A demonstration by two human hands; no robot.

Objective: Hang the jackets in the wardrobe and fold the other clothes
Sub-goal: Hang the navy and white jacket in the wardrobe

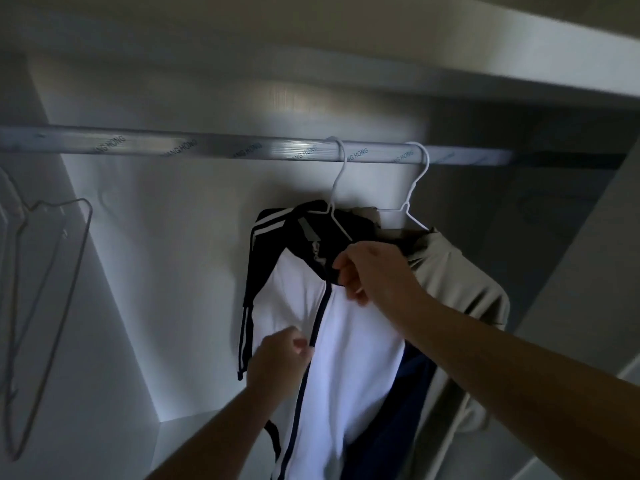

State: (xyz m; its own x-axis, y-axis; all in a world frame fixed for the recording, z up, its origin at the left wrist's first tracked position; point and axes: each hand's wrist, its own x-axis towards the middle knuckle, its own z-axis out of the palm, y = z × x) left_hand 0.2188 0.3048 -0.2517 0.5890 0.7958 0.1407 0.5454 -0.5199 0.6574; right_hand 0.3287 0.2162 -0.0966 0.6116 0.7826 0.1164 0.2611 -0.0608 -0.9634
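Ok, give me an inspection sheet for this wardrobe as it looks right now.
Surface: rail carries two white hangers.
Job's things: white jacket on the left one, beige jacket on the right one.
Clutter: empty wire hangers at far left.
Hands: left hand pinches the white jacket's zip edge; right hand grips its collar.
Cables: nothing seen.
Surroundings: shelf above the rail, pale walls.

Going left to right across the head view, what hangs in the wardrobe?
Empty grey wire hangers → white and black jacket on a white hanger → beige jacket on a second white hanger.
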